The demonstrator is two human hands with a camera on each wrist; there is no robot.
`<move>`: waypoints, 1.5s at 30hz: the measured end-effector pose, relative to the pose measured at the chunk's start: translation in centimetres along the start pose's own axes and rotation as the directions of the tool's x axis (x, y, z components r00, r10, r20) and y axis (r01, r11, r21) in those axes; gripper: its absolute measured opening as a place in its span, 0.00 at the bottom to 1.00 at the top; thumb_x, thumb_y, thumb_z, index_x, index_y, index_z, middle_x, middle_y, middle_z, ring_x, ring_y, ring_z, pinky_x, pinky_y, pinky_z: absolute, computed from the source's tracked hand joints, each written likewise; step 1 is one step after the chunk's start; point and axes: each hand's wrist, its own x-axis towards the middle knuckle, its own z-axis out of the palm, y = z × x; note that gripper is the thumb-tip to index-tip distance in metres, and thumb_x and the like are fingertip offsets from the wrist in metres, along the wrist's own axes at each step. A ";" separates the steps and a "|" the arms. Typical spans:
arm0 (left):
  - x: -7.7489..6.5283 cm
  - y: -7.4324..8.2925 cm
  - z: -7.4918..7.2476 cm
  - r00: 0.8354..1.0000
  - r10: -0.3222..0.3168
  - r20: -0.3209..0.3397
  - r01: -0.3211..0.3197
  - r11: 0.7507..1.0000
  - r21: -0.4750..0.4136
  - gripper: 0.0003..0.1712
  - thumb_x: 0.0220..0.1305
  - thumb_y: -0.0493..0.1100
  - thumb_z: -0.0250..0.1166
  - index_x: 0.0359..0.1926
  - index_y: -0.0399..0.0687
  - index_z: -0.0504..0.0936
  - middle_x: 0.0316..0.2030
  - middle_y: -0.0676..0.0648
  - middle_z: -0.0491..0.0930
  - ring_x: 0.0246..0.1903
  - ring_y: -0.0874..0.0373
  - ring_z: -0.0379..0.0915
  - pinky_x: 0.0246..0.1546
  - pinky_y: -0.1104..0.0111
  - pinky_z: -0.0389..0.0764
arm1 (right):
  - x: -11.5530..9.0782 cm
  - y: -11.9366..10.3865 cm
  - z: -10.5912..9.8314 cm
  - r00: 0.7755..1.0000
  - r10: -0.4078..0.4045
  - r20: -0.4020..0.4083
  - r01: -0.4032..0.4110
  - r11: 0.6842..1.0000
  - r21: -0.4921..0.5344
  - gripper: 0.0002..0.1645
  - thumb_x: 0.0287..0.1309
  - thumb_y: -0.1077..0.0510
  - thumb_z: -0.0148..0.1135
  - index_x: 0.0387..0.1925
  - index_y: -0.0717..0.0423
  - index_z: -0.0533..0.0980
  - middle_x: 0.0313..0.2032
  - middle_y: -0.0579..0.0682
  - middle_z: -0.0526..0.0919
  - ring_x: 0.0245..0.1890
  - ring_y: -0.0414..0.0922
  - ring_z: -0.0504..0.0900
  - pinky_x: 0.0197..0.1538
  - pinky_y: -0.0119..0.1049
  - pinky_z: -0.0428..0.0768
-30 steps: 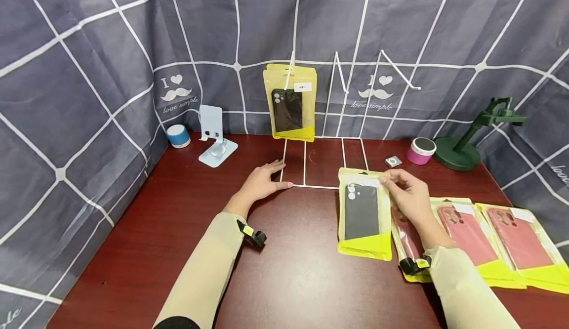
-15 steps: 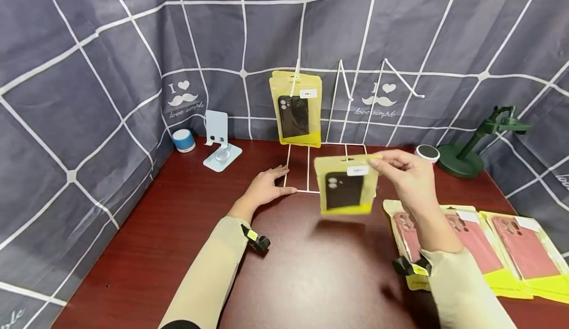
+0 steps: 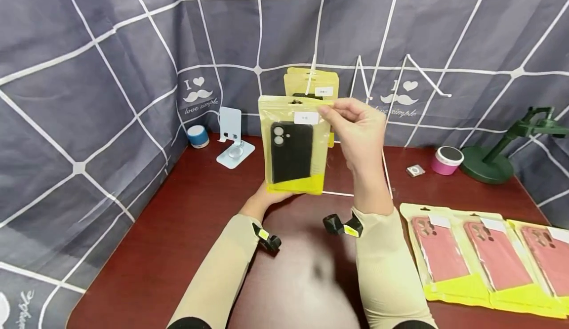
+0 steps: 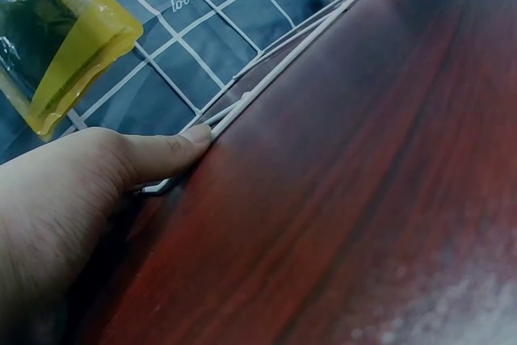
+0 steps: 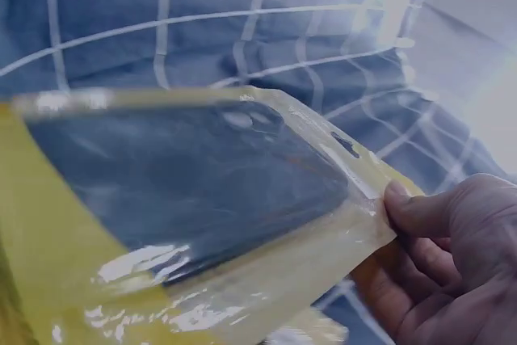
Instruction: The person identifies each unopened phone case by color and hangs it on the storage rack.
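My right hand [image 3: 362,131] pinches the top right corner of a clear-and-yellow pouch holding a black phone case [image 3: 291,153]. The pouch is upright in the air, its hang hole at the top; the right wrist view shows the thumb [image 5: 416,212] on that corner. Behind it, similar pouches [image 3: 295,82] hang on the left hook of a white wire rack [image 3: 386,171]. Partly hidden by the held pouch, my left hand [image 3: 271,196] rests at the rack's base. In the left wrist view its thumb [image 4: 166,155] presses the base wire; the other fingers are hidden.
Three pouches with pink phone cases [image 3: 440,255] lie at the right. Two more rack hooks [image 3: 364,79] hold nothing. A pale blue phone stand [image 3: 233,139] and blue speaker [image 3: 197,136] stand back left; a pink speaker [image 3: 446,161], small square gadget [image 3: 415,171] and green stand [image 3: 486,163] back right.
My right hand has lifted the black-case pouch from beside the pink ones, up and left, in front of the hanging pouches. My left hand has stayed at the rack's base.
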 end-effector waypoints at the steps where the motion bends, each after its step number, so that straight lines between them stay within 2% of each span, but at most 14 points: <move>1: 0.3 0.3 0.1 1.000 -0.017 0.003 0.017 1.000 0.005 0.32 0.52 0.47 0.80 0.57 0.44 0.81 0.51 0.45 0.83 0.52 0.52 0.77 0.59 0.60 0.76 | 0.1 0.2 0.3 1.000 0.013 0.004 -0.013 1.000 -0.012 0.05 0.49 0.66 0.78 0.29 0.63 0.87 0.25 0.49 0.88 0.22 0.38 0.82 0.29 0.27 0.79; 3: 1.0 0.8 0.3 0.999 -0.042 0.028 0.038 0.990 0.137 0.35 0.54 0.60 0.77 0.61 0.55 0.81 0.54 0.52 0.82 0.56 0.57 0.75 0.61 0.62 0.73 | 0.3 0.6 0.6 1.000 0.027 0.009 -0.027 0.999 -0.041 0.05 0.49 0.65 0.78 0.28 0.62 0.87 0.25 0.48 0.88 0.22 0.38 0.82 0.29 0.27 0.80; 5: 1.4 1.1 0.2 0.997 -0.053 0.049 0.035 0.947 0.319 0.41 0.53 0.70 0.72 0.65 0.61 0.79 0.60 0.56 0.79 0.62 0.59 0.70 0.64 0.62 0.69 | 0.4 1.0 0.7 0.999 0.038 -0.009 -0.038 0.998 -0.042 0.05 0.49 0.64 0.79 0.28 0.61 0.88 0.24 0.48 0.88 0.22 0.38 0.82 0.28 0.28 0.81; 7: 1.5 1.2 0.2 0.995 -0.067 0.075 0.031 0.912 0.409 0.44 0.53 0.73 0.69 0.68 0.61 0.77 0.64 0.55 0.75 0.67 0.56 0.66 0.67 0.60 0.67 | 0.5 1.3 0.6 0.998 0.037 -0.046 -0.039 0.999 -0.032 0.05 0.49 0.64 0.79 0.28 0.61 0.88 0.24 0.48 0.88 0.21 0.38 0.80 0.26 0.28 0.80; 8: 1.5 1.1 0.2 0.994 -0.073 0.083 0.031 0.905 0.425 0.45 0.53 0.74 0.69 0.68 0.61 0.77 0.65 0.54 0.75 0.68 0.56 0.66 0.67 0.60 0.67 | 0.5 1.4 0.6 0.997 0.039 -0.065 -0.040 0.999 -0.012 0.05 0.49 0.64 0.79 0.28 0.61 0.87 0.23 0.49 0.87 0.20 0.38 0.80 0.25 0.28 0.80; 12: 1.4 0.6 0.5 0.997 -0.009 0.079 -0.021 0.925 0.379 0.41 0.54 0.69 0.72 0.66 0.60 0.78 0.62 0.54 0.77 0.64 0.56 0.69 0.65 0.60 0.69 | 0.6 1.6 0.3 0.990 0.046 -0.132 -0.043 0.999 0.030 0.07 0.50 0.62 0.79 0.29 0.61 0.88 0.22 0.51 0.86 0.18 0.39 0.76 0.22 0.28 0.78; 15: 1.2 0.2 0.7 0.998 0.042 0.055 -0.057 0.949 0.309 0.38 0.52 0.65 0.76 0.63 0.62 0.77 0.56 0.57 0.78 0.58 0.58 0.72 0.61 0.61 0.72 | 0.6 2.0 0.2 0.987 0.061 -0.150 -0.058 0.998 0.028 0.07 0.50 0.61 0.79 0.30 0.61 0.88 0.22 0.51 0.85 0.18 0.38 0.76 0.22 0.27 0.77; 17: 1.2 -0.1 0.8 0.997 0.052 0.053 -0.066 0.952 0.297 0.38 0.52 0.64 0.76 0.62 0.63 0.76 0.54 0.57 0.78 0.56 0.59 0.72 0.60 0.61 0.73 | 0.7 2.3 0.1 0.985 0.070 -0.155 -0.068 0.997 0.020 0.07 0.50 0.61 0.79 0.30 0.61 0.88 0.22 0.51 0.85 0.18 0.38 0.77 0.23 0.27 0.77; 20: 1.2 -0.1 0.7 0.997 0.031 0.068 -0.054 0.933 0.357 0.34 0.54 0.66 0.74 0.60 0.64 0.80 0.53 0.56 0.80 0.55 0.57 0.74 0.59 0.60 0.74 | 0.8 2.7 -0.1 0.984 0.079 -0.159 -0.078 0.997 0.013 0.08 0.51 0.61 0.79 0.30 0.61 0.88 0.22 0.51 0.85 0.18 0.38 0.77 0.23 0.27 0.78; 24: 1.1 0.2 0.6 0.996 -0.012 0.092 -0.030 0.897 0.442 0.37 0.55 0.70 0.70 0.63 0.65 0.80 0.59 0.52 0.80 0.60 0.53 0.74 0.62 0.59 0.72 | 1.0 3.4 -0.3 0.983 0.071 -0.170 -0.075 0.997 -0.022 0.08 0.52 0.59 0.78 0.31 0.61 0.88 0.22 0.50 0.84 0.17 0.38 0.75 0.22 0.26 0.76; 33: 1.1 0.4 0.5 0.990 -0.056 0.128 -0.008 0.893 0.450 0.47 0.57 0.72 0.67 0.72 0.56 0.71 0.72 0.50 0.67 0.73 0.52 0.58 0.72 0.55 0.59 | 1.3 5.3 -0.4 0.990 0.034 -0.139 -0.049 0.993 -0.110 0.13 0.57 0.56 0.75 0.36 0.63 0.86 0.24 0.44 0.85 0.20 0.36 0.74 0.25 0.27 0.72; 37: 1.2 0.5 0.3 0.988 -0.046 0.146 -0.022 0.902 0.432 0.49 0.57 0.71 0.67 0.73 0.52 0.69 0.74 0.51 0.63 0.74 0.52 0.54 0.72 0.54 0.57 | 1.1 6.4 -0.4 0.988 0.155 -0.020 -0.156 0.983 -0.095 0.14 0.57 0.56 0.75 0.42 0.59 0.85 0.33 0.48 0.89 0.28 0.39 0.81 0.33 0.30 0.79; 41: 1.2 0.5 0.4 0.988 -0.044 0.148 -0.023 0.905 0.424 0.50 0.57 0.73 0.66 0.73 0.51 0.70 0.74 0.50 0.64 0.74 0.52 0.55 0.72 0.55 0.58 | 0.8 8.4 -0.5 0.951 0.291 0.100 -0.273 0.948 -0.161 0.19 0.57 0.54 0.75 0.47 0.60 0.84 0.41 0.54 0.89 0.36 0.45 0.88 0.42 0.39 0.85; 45: 1.2 0.7 0.3 0.988 -0.047 0.148 -0.022 0.903 0.430 0.50 0.57 0.73 0.66 0.73 0.52 0.70 0.74 0.50 0.63 0.74 0.51 0.55 0.73 0.50 0.55 | 0.8 10.3 -0.7 0.936 0.338 0.100 -0.312 0.926 -0.215 0.22 0.57 0.51 0.75 0.48 0.63 0.84 0.42 0.58 0.88 0.39 0.45 0.87 0.44 0.39 0.85</move>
